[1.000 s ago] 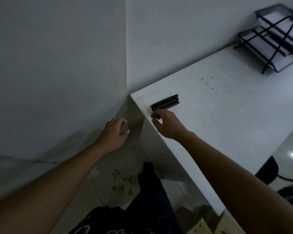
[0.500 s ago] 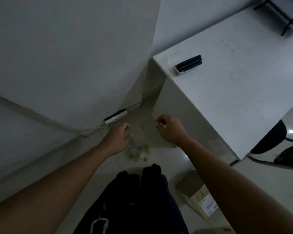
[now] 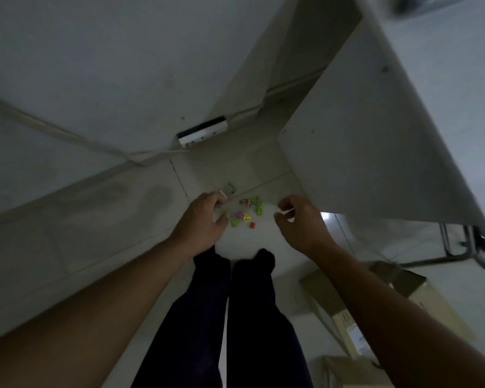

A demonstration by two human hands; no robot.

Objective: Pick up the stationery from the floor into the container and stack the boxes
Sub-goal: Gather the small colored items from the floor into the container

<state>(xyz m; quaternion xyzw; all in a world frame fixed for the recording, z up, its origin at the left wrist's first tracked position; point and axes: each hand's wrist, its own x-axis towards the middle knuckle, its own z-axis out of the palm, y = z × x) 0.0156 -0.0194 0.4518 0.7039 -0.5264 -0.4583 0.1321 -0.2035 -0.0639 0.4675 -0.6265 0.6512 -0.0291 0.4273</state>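
Since the earlier frames the view has tilted down from the desktop to the floor, and both hands have dropped from desk height to just above the scattered stationery; the black markers seen on the desk are no longer in view.

The left hand (image 3: 205, 222) hangs palm down with the fingers curled loosely inward. A small pale stick-like piece (image 3: 223, 193) shows at its fingertips, but blur prevents telling whether the hand grips it or the piece lies on the floor behind it.

The right hand (image 3: 301, 222) is likewise curled, thumb and forefinger close together. A thin pale sliver (image 3: 287, 211) shows at that pinch; whether it is held cannot be told.

The stationery (image 3: 245, 212) is a small cluster of coloured clips, green, yellow, pink and red, on the pale tiled floor (image 3: 151, 219). It lies between the two hands, nearer the left one, whose fingertips overlap the cluster's left edge in the view. A darker clip (image 3: 230, 187) lies apart, farther from the person.

The person's dark trouser legs (image 3: 235, 317) stand directly below the cluster. The white desk side panel (image 3: 361, 149) rises to the right. A white power strip (image 3: 202, 132) lies at the wall base. Cardboard boxes (image 3: 361, 309) sit on the floor at lower right, behind the right forearm.
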